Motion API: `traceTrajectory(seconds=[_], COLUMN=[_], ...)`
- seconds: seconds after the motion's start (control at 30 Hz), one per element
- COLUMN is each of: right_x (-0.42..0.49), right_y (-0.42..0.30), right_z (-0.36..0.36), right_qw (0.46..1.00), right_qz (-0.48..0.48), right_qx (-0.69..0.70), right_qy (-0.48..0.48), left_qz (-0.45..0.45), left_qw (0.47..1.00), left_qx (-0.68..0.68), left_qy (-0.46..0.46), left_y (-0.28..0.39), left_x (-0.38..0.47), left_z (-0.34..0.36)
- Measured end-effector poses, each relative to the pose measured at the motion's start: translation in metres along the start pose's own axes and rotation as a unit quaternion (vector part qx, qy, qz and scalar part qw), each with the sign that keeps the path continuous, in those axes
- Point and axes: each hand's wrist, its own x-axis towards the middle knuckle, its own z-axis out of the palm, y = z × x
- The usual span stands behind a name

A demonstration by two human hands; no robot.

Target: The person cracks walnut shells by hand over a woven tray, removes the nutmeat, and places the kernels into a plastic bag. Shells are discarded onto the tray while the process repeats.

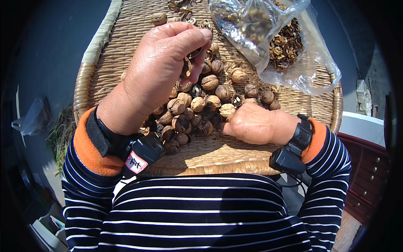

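My left hand (167, 58) is raised over the upper part of the walnut pile. Its curled fingers hold broken walnut shell (187, 67), with a cracked edge showing below the thumb. Lower down, my right hand (252, 123) rests at the near right side of the heap of walnuts (210, 82). Its fingers curl under, so whatever lies beneath them is hidden. Most of the nuts are whole and tan to dark brown; a few, like the cracked walnut (237, 100), are broken open. Everything lies on a woven wicker tray (126, 37).
A clear plastic bag (242, 34) of shelled walnut kernels (283, 47) lies at the far right of the tray. Shell fragments (181, 9) are scattered at its far side. A dark red drawer cabinet (362, 176) stands at right; dry plant stalks (63, 138) lie at left.
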Motion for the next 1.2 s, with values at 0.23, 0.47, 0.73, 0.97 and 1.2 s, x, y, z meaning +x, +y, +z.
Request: traceTrajectory(seconds=[0.23, 0.47, 0.73, 0.97, 1.2], right_x=[0.002, -0.016, -0.035, -0.040, -0.055], right_y=[-0.003, -0.003, -0.023, -0.031, -0.069], right_z=[-0.002, -0.035, -0.062, -0.065, -0.064], right_qw=[1.000, 0.915, 0.743, 0.709, 0.696], right_qz=[-0.010, -0.003, 0.061, -0.018, -0.293], right_qx=[0.000, 0.340, 0.628, 0.660, 0.592], right_qy=[0.002, 0.219, 0.223, 0.248, 0.283], left_qz=[-0.005, -0.007, -0.041, -0.061, -0.062], left_qw=[1.000, 1.000, 0.999, 0.996, 0.996], left_qx=[-0.006, -0.010, -0.030, -0.061, -0.063], left_qy=[0.004, -0.004, 0.012, 0.014, 0.012], left_y=[0.001, 0.001, 0.005, 0.005, 0.005], left_x=[0.000, 0.000, 0.001, 0.002, 0.001], left_z=[0.001, 0.001, 0.002, 0.004, 0.004])
